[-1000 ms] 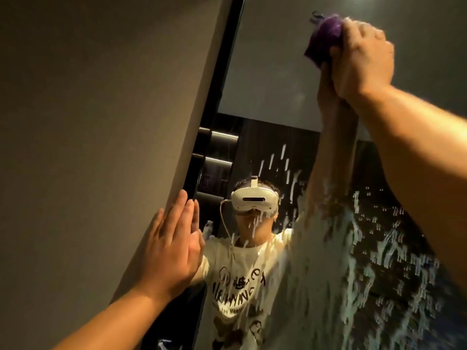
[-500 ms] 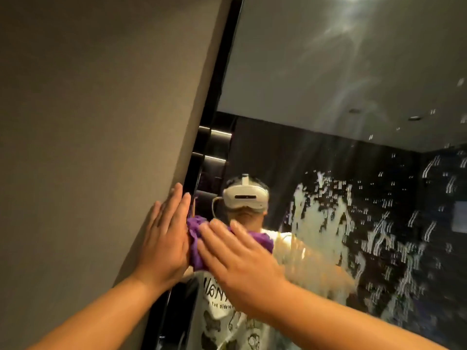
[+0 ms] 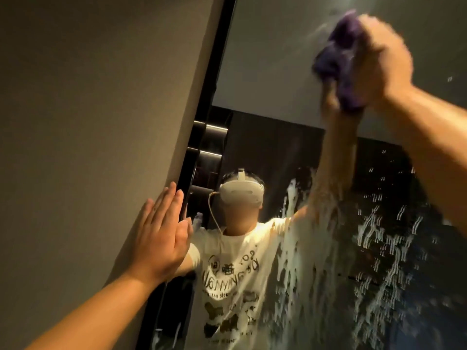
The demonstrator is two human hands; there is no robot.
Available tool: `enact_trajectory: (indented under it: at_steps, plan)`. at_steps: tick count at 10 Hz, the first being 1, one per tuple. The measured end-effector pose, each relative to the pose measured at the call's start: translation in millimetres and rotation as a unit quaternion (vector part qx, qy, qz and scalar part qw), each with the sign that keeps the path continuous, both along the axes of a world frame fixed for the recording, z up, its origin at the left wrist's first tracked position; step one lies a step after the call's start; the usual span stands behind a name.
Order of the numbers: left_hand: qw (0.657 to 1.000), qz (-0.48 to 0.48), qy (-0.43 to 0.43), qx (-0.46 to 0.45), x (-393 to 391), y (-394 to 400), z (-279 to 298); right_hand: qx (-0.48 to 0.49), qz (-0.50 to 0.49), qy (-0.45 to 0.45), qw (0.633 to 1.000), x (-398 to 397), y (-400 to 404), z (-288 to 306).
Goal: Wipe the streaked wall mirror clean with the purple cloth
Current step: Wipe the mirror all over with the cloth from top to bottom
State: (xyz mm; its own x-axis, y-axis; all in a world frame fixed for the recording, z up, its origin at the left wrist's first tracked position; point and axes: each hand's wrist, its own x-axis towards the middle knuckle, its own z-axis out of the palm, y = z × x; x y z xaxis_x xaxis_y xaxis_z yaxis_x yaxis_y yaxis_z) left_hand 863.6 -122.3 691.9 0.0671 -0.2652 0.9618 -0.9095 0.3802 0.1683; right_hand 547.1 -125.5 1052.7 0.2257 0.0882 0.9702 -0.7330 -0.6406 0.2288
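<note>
Motion-blurred right hand [image 3: 381, 59] grips purple cloth [image 3: 338, 59] against streaked mirror [image 3: 273, 72].

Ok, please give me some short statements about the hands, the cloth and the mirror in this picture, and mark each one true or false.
1. The right hand grips the purple cloth high on the wall mirror. True.
2. The left hand holds a spray bottle. False: it holds nothing and lies flat, fingers straight, at the mirror's dark left frame.
3. White streaks cover the lower right part of the glass. True.
4. The cloth is wiping the bottom of the mirror. False: it is near the top.
5. The upper part of the glass is as heavily streaked as the lower. False: it is nearly clean.
</note>
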Motion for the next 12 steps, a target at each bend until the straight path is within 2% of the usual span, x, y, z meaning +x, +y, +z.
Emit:
enact_trajectory:
  at_steps: [1, 2, 3, 4, 5, 6, 7, 8, 9, 10, 11, 12]
  plan:
    - [1.0, -0.006, 0.001, 0.0, -1, 0, 0, 0.018, -0.29, -0.082, 0.953, -33, 5, 32]
    - [1.0, -0.013, -0.002, -0.005, -1, -1, -1, -0.039, -0.298, -0.015, 0.954, -23, 0, -11]
    - [1.0, -0.024, 0.001, -0.007, -2, -1, 0, -0.066, -0.286, 0.084, 0.952, 8, 1, -120]
    - [0.999, -0.033, 0.006, -0.008, -1, 1, 0, -0.054, -0.206, 0.234, 0.949, 25, 5, -272]
    - [1.0, -0.025, 0.0, -0.005, -2, 4, 1, -0.031, -0.215, 0.403, 0.889, 31, 4, -386]
    - [1.0, -0.012, 0.004, 0.014, -3, 9, 1, 0.003, -0.177, 0.469, 0.866, 30, 4, -449]
    - [0.999, 0.007, 0.005, 0.034, -7, 14, 3, 0.009, -0.117, 0.482, 0.868, 28, 10, -444]
    - [0.999, 0.026, 0.007, 0.047, -8, 16, 5, 0.047, -0.05, 0.44, 0.895, 27, 38, -381]
    - [0.998, 0.054, -0.005, 0.033, -20, 22, 15, 0.005, -0.085, 0.297, 0.951, 21, 72, -275]
    - [0.998, 0.046, -0.034, 0.013, -50, 27, 42, -0.064, -0.146, 0.091, 0.983, -18, 83, -143]
    - [0.997, 0.035, -0.066, -0.009, -86, 24, 76, -0.056, -0.167, -0.03, 0.984, -75, 41, -47]
    - [0.997, 0.038, -0.072, -0.017, -120, 17, 103, -0.034, -0.207, -0.065, 0.976, -115, 16, 16]
